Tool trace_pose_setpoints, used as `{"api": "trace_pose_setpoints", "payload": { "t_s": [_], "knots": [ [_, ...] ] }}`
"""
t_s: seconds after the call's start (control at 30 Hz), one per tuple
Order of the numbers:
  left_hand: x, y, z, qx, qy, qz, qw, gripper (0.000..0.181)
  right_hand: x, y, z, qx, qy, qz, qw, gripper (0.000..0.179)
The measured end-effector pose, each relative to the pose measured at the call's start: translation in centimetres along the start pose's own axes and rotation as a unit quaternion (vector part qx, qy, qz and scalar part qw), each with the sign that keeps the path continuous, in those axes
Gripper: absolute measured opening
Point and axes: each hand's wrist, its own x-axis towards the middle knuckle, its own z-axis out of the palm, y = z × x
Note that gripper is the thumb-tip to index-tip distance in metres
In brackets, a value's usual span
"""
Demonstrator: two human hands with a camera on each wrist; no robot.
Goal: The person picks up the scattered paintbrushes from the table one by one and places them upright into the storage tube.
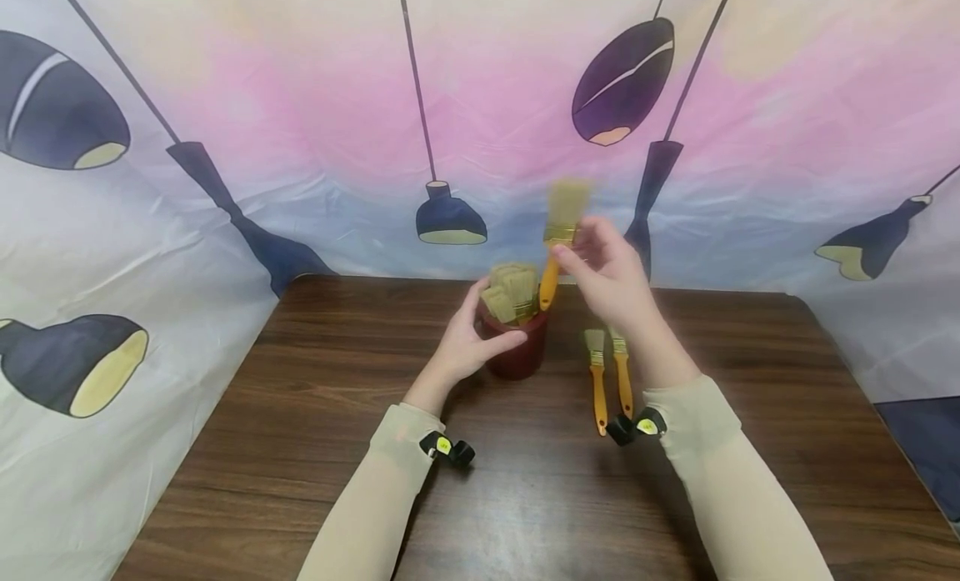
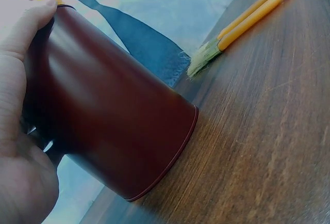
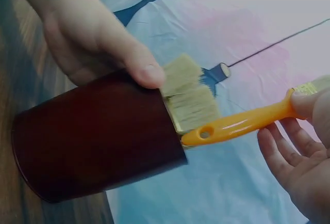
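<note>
A dark red cup (image 1: 517, 356) stands on the table with several paintbrushes (image 1: 512, 287) in it, bristles up. My left hand (image 1: 467, 335) grips the cup near its rim, thumb across the near side. Between thumb and fingers, my right hand (image 1: 611, 272) pinches a wide paintbrush (image 3: 242, 123) by the upper part of its orange handle, bristles up. In the right wrist view the handle's holed end is right at the cup's rim. Two more paintbrushes (image 1: 597, 381) lie side by side on the table, right of the cup, under the right forearm.
The brown wood-grain table (image 1: 315, 448) ends at a hanging cloth (image 1: 337, 147) printed with dark lamps, close behind the cup. Small black cameras are strapped at the left cuff (image 1: 408, 439) and the right cuff (image 1: 693, 414).
</note>
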Motion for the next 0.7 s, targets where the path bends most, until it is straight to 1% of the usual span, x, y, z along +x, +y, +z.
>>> {"api": "trace_pose_setpoints", "payload": {
  "t_s": [0.1, 0.27, 0.4, 0.5, 0.6, 0.7],
  "knots": [
    [0.0, 0.0, 0.0, 0.002, -0.001, 0.003, 1.0, 0.106, 0.0, 0.3, 0.7, -0.023, -0.018, -0.016, 0.9994, 0.026],
    [-0.1, 0.1, -0.1, -0.001, -0.001, 0.012, 0.9999, 0.104, -0.5, 1.0, 1.6, -0.056, -0.066, -0.015, 0.9961, 0.025],
    [-0.1, 0.0, -0.1, -0.008, -0.001, 0.021, 0.9998, 0.103, -0.9, 1.8, 2.1, -0.093, -0.114, -0.004, 0.9891, 0.027],
    [0.0, 0.0, -0.1, -0.014, -0.003, 0.025, 0.9996, 0.103, -1.2, 2.5, 2.4, -0.12, -0.141, -0.007, 0.9827, 0.029],
    [0.0, 0.0, -0.1, -0.017, -0.005, 0.027, 0.9995, 0.103, -1.3, 3.0, 2.4, -0.134, -0.144, -0.014, 0.9803, 0.032],
    [-0.1, 0.1, -0.1, -0.012, -0.004, 0.025, 0.9996, 0.104, -1.3, 3.1, 2.4, -0.122, -0.134, -0.018, 0.9832, 0.031]
  ]
}}
